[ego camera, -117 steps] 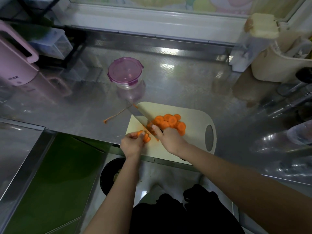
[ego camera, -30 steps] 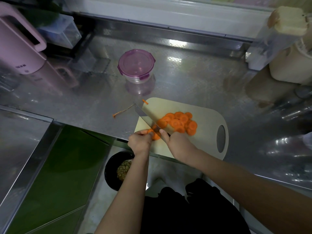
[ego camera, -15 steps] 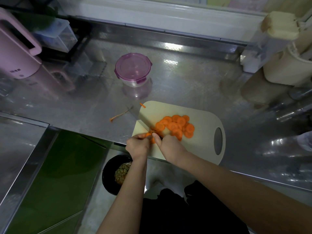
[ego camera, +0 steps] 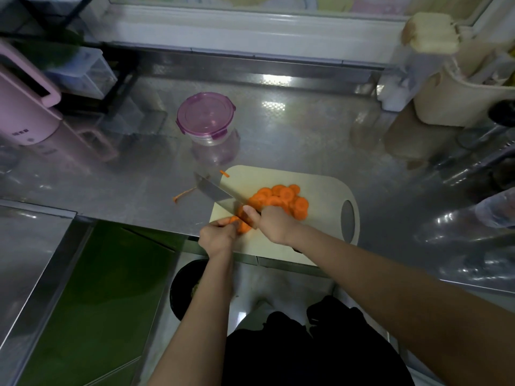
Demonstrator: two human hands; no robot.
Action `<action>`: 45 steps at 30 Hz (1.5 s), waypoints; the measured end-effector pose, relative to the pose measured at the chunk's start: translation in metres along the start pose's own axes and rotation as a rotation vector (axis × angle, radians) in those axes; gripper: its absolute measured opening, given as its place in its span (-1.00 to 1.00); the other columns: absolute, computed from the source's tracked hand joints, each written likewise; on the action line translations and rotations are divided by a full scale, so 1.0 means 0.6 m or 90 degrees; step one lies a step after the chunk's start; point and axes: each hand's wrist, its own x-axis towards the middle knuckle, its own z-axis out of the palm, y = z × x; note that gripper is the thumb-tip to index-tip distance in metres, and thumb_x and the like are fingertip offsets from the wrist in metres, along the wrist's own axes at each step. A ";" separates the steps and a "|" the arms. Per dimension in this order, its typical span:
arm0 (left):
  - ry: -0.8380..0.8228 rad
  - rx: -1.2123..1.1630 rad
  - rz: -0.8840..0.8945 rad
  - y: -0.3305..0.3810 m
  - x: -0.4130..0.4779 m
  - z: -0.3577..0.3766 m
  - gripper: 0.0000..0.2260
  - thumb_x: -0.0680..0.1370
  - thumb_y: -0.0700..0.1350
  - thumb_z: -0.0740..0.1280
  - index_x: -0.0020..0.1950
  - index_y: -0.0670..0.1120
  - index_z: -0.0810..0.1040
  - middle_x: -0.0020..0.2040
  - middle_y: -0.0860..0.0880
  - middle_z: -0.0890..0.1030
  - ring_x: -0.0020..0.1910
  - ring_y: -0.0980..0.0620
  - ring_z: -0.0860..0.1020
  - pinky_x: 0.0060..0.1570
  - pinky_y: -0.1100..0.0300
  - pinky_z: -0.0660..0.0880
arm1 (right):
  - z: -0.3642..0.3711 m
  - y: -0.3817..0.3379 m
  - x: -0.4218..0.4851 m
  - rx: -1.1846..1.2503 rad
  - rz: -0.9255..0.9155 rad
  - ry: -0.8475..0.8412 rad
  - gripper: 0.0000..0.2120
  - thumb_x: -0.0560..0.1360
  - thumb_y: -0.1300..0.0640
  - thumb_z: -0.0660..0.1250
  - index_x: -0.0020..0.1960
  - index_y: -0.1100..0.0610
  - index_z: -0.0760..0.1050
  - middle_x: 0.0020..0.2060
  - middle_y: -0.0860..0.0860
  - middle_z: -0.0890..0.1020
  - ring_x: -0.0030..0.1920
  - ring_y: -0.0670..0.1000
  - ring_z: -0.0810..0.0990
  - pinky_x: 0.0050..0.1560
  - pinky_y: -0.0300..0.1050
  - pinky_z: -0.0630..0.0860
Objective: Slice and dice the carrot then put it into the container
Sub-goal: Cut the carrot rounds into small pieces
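Observation:
A cream cutting board (ego camera: 320, 190) lies at the steel counter's near edge. On it sits a pile of round carrot slices (ego camera: 281, 197). My left hand (ego camera: 218, 235) pinches the short remaining carrot piece (ego camera: 242, 224) at the board's near left corner. My right hand (ego camera: 274, 224) grips a knife (ego camera: 216, 190) by its handle, forefinger along the spine; the blade points away to the left, past the board's edge, its heel at the carrot piece. The round container (ego camera: 206, 118) with a purple clip lid stands behind the board, lid on.
A strip of carrot peel (ego camera: 182, 195) lies on the counter (ego camera: 320, 135) left of the board, a small scrap (ego camera: 224, 174) at the board's far corner. A pink appliance (ego camera: 25, 107) stands far left, a beige holder (ego camera: 457, 101) far right. Below the counter edge is a black bin (ego camera: 184, 288).
The carrot piece in my left hand has grown shorter and the slice pile larger. The knife blade has lifted slightly and shows more clearly to the left.

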 end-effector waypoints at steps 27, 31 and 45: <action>-0.019 0.007 -0.009 -0.002 0.002 -0.004 -0.85 0.39 -0.19 0.49 -0.30 -0.03 0.56 -0.12 -0.13 0.68 -0.08 -0.08 0.64 0.07 0.07 0.56 | -0.014 -0.012 -0.041 -0.049 -0.046 -0.019 -0.60 0.66 0.07 0.00 0.45 0.17 0.25 0.21 0.21 0.48 0.08 0.06 0.44 -0.11 -0.14 0.26; -0.021 0.033 0.005 0.003 0.001 -0.006 -0.93 0.40 -0.20 0.48 -0.20 -0.09 0.60 -0.11 -0.13 0.67 -0.07 -0.08 0.64 0.08 0.07 0.55 | -0.010 -0.013 -0.034 -0.119 -0.034 -0.023 -0.50 0.65 0.20 -0.01 0.55 0.15 -0.06 0.08 0.21 0.45 0.07 0.13 0.48 -0.13 -0.12 0.24; -0.035 0.071 0.032 0.004 0.008 -0.012 -0.96 0.42 -0.18 0.46 -0.16 -0.09 0.63 -0.21 -0.02 0.60 -0.14 0.04 0.55 -0.07 0.29 0.42 | 0.007 -0.017 -0.017 -0.083 0.046 -0.014 -0.40 0.62 0.28 0.01 0.55 0.10 -0.22 0.11 0.25 0.45 0.06 0.18 0.52 -0.12 -0.03 0.38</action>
